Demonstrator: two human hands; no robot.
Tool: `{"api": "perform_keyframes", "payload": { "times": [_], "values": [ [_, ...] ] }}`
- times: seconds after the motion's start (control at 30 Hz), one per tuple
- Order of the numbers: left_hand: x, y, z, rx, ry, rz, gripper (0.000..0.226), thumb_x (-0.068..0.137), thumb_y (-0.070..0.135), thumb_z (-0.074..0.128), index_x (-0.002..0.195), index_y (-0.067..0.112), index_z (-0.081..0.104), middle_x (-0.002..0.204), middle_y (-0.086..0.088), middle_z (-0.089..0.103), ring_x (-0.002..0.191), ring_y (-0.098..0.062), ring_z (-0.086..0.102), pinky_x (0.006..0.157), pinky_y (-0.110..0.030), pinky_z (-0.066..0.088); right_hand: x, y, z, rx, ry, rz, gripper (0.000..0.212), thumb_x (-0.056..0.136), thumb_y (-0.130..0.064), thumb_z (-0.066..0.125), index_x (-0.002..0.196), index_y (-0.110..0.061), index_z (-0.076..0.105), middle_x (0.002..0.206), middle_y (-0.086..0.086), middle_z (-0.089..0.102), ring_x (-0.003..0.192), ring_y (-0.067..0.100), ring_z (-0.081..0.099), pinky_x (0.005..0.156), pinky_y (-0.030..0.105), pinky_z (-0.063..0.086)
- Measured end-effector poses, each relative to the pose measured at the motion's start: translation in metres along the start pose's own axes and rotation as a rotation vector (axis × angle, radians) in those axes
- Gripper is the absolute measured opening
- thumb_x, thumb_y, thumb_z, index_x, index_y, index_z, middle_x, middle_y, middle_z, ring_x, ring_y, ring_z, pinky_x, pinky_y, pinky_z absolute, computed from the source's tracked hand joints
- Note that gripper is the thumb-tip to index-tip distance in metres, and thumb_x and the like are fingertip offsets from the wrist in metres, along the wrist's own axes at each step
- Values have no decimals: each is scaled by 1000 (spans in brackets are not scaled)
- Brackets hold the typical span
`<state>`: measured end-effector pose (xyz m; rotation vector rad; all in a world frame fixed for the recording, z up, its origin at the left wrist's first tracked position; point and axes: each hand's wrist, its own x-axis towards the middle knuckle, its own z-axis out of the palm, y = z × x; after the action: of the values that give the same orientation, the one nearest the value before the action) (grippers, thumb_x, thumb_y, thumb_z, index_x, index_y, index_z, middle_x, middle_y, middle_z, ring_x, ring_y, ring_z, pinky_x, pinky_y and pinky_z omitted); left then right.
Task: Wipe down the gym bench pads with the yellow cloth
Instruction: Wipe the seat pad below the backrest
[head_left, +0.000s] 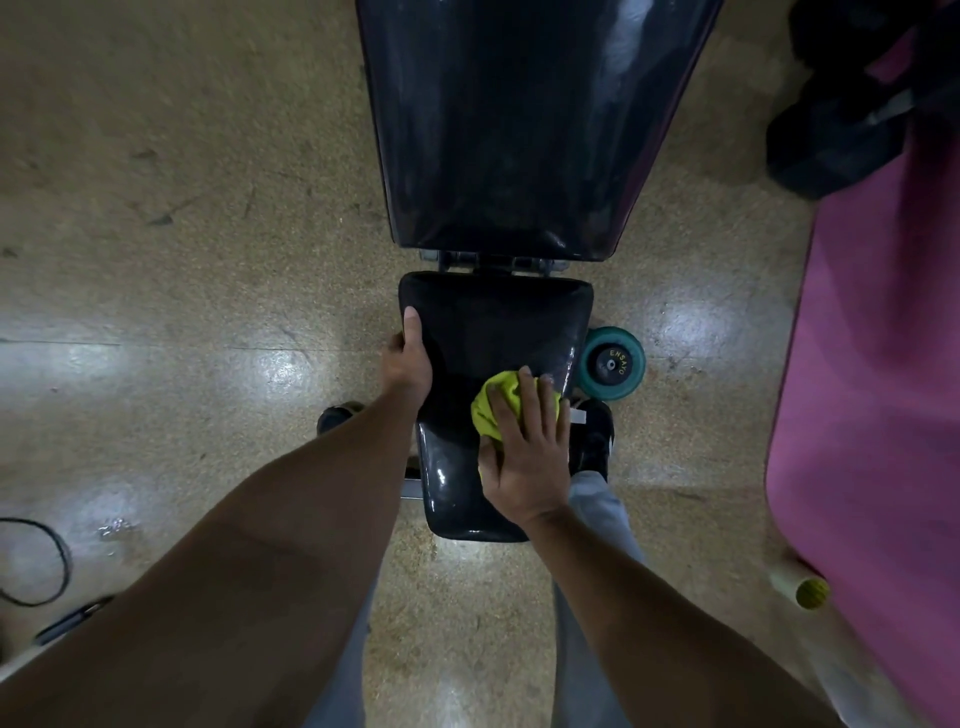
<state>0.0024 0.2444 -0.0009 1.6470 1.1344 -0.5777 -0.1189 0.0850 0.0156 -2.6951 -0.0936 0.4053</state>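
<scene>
**Yellow cloth on the seat pad**

I see my right hand (524, 447) pressing the yellow cloth (501, 408) flat on the black seat pad (493, 322), fingers spread out straight over it. My left hand (408, 361) grips the pad's left edge, thumb on top and fingers curled under. The long back pad (519, 119) lies just past the seat. A teal wheel (613, 364) sits beside the seat, and a pink mat (883, 364) lies to the right.
</scene>
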Motion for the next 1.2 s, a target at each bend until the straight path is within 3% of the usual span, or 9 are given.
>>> {"api": "perform_keyframes", "payload": {
  "times": [0.13, 0.23, 0.4, 0.6, 0.77, 0.97, 1.2],
  "values": [
    [-6, -5, 0, 6, -27, 7, 69, 103, 62, 29, 135, 9, 60, 138, -14, 60, 130, -33, 53, 97, -30, 36, 16, -2, -5, 12, 0, 107, 65, 91, -43, 42, 154, -25, 38, 169, 13, 17, 157, 38, 10, 124, 62, 14],
    [-9, -4, 0, 18, -7, -6, 71, 101, 65, 29, 137, 11, 59, 140, -14, 59, 132, -34, 52, 104, -34, 38, 24, -14, -6, -9, -23, 91, 65, 92, -44, 42, 153, -24, 39, 169, 14, 16, 157, 39, 9, 126, 59, 8],
    [-10, -2, -2, 30, -13, -37, 73, 100, 67, 30, 139, 12, 57, 143, -13, 57, 133, -35, 50, 111, -41, 36, 16, -6, -6, -23, -80, -91, 62, 92, -42, 46, 151, -23, 44, 169, 13, 18, 157, 38, 9, 124, 62, 13],
    [-12, -2, -3, 64, -19, -38, 76, 99, 69, 26, 139, 12, 56, 144, -13, 56, 133, -35, 50, 111, -42, 34, 40, -18, -10, -41, -73, -12, 64, 93, -44, 40, 154, -24, 38, 170, 13, 13, 157, 36, 5, 125, 59, 5],
    [-11, 4, -8, 119, -58, -64, 83, 98, 72, 23, 146, 10, 49, 150, -17, 49, 139, -37, 45, 116, -44, 31, 15, -17, -2, -35, -90, -207, 61, 91, -38, 52, 149, -22, 46, 169, 12, 19, 157, 36, 10, 124, 62, 12],
    [-10, 4, -11, 168, -104, -71, 86, 97, 74, 18, 148, 11, 46, 152, -18, 46, 139, -37, 44, 117, -46, 31, 27, -33, -5, -39, -97, -89, 60, 91, -38, 45, 148, -23, 45, 169, 11, 19, 157, 36, 9, 125, 61, 11],
    [-10, 6, -11, 138, -112, -77, 85, 97, 73, 18, 149, 12, 47, 151, -17, 48, 139, -37, 45, 116, -46, 32, -7, -36, 1, -40, -80, -294, 55, 90, -35, 54, 143, -19, 54, 165, 14, 30, 155, 38, 19, 122, 63, 18]
  ]
}}
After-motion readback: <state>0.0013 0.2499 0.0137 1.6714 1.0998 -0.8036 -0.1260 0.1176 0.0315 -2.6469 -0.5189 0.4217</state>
